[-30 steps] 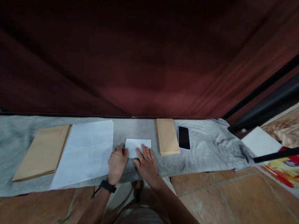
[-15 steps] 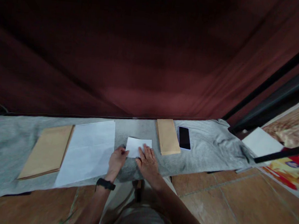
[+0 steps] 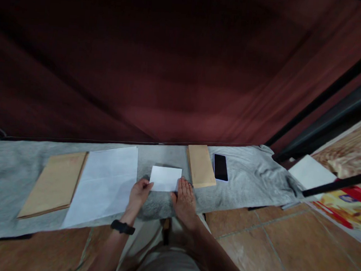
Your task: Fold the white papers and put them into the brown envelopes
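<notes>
Head view, left to right: two brown envelopes [image 3: 53,183] [image 3: 200,166], one large white sheet [image 3: 104,183], one folded white paper [image 3: 165,179] lying crosswise, long axis left-right. Left hand [image 3: 137,196] pinches its corner; right hand [image 3: 185,198] rests open-fingered at its right edge.

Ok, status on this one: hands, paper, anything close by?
Left hand pinching folded white paper. Right hand flat at its corner. Brown envelope just right.

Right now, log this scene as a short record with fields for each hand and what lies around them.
left hand: touching near left corner of folded white paper
right hand: flat at paper's near right corner
surface: grey cloth
left of paper: white sheet, brown envelope
right of paper: small brown envelope, phone
</notes>
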The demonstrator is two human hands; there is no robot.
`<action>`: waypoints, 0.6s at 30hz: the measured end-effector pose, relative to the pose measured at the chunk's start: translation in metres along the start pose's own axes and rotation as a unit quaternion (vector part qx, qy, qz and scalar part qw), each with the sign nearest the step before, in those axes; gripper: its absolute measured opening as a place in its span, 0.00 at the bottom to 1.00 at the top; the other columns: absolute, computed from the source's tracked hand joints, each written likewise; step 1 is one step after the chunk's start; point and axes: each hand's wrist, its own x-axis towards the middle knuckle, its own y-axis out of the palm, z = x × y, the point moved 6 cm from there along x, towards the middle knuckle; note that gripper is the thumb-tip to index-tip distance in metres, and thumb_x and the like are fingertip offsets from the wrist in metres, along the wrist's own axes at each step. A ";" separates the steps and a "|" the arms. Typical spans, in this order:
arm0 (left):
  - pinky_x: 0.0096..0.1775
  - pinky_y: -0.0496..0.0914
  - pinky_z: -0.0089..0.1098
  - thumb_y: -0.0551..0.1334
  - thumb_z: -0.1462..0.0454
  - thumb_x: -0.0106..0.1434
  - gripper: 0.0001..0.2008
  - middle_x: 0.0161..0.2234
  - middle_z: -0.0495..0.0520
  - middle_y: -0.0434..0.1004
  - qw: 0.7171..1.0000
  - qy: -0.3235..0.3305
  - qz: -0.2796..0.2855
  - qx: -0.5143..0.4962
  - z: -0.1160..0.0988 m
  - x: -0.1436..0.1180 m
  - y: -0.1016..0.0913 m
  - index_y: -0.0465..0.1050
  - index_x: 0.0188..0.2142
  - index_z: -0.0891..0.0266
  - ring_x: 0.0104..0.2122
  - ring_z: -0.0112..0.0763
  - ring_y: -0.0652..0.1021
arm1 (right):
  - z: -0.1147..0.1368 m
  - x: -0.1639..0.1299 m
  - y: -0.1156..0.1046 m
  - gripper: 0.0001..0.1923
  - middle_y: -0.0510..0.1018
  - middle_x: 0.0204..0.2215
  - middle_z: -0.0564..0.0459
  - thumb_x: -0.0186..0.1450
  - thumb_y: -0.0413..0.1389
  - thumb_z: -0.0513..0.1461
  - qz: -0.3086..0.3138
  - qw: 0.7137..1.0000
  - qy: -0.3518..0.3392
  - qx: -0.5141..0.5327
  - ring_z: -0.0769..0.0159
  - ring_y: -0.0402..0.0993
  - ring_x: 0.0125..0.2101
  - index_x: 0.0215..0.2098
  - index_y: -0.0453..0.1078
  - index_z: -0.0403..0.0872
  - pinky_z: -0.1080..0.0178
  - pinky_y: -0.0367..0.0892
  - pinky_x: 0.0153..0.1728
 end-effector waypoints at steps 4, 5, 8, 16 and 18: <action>0.33 0.69 0.32 0.61 0.54 0.61 0.11 0.24 0.46 0.73 0.997 0.012 -0.064 -0.039 -0.007 -0.011 -0.013 0.69 0.27 0.57 0.26 0.33 0.74 | -0.005 0.002 -0.009 0.29 0.65 0.68 0.34 0.77 0.47 0.43 -0.017 0.997 0.027 0.072 0.49 0.60 0.68 0.72 0.56 0.38 0.43 0.58 0.67; 0.33 0.69 0.32 0.60 0.53 0.62 0.12 0.25 0.47 0.73 0.995 0.022 -0.085 -0.044 -0.011 -0.017 -0.018 0.70 0.30 0.57 0.27 0.33 0.74 | -0.005 0.004 -0.012 0.28 0.66 0.67 0.35 0.77 0.45 0.43 -0.019 0.993 0.036 0.113 0.49 0.60 0.68 0.71 0.58 0.39 0.42 0.59 0.66; 0.35 0.68 0.33 0.59 0.52 0.68 0.13 0.29 0.49 0.75 0.980 0.117 -0.159 -0.006 -0.036 -0.040 -0.033 0.72 0.35 0.58 0.30 0.33 0.75 | -0.001 0.012 -0.026 0.28 0.66 0.67 0.36 0.78 0.44 0.48 -0.001 0.952 0.093 0.293 0.51 0.61 0.68 0.69 0.62 0.42 0.42 0.61 0.66; 0.39 0.65 0.37 0.57 0.68 0.71 0.08 0.33 0.54 0.79 0.825 0.483 -0.138 0.259 -0.105 -0.114 -0.015 0.76 0.40 0.60 0.34 0.36 0.74 | 0.045 0.036 -0.071 0.22 0.81 0.51 0.51 0.68 0.61 0.55 0.059 0.676 0.199 0.707 0.58 0.75 0.55 0.53 0.77 0.52 0.53 0.66 0.62; 0.40 0.66 0.37 0.56 0.70 0.71 0.10 0.36 0.56 0.81 0.810 0.506 -0.114 0.274 -0.108 -0.123 -0.007 0.76 0.43 0.60 0.35 0.37 0.75 | 0.044 0.035 -0.067 0.20 0.82 0.46 0.52 0.65 0.63 0.54 0.053 0.653 0.234 0.719 0.59 0.78 0.49 0.48 0.78 0.52 0.55 0.70 0.57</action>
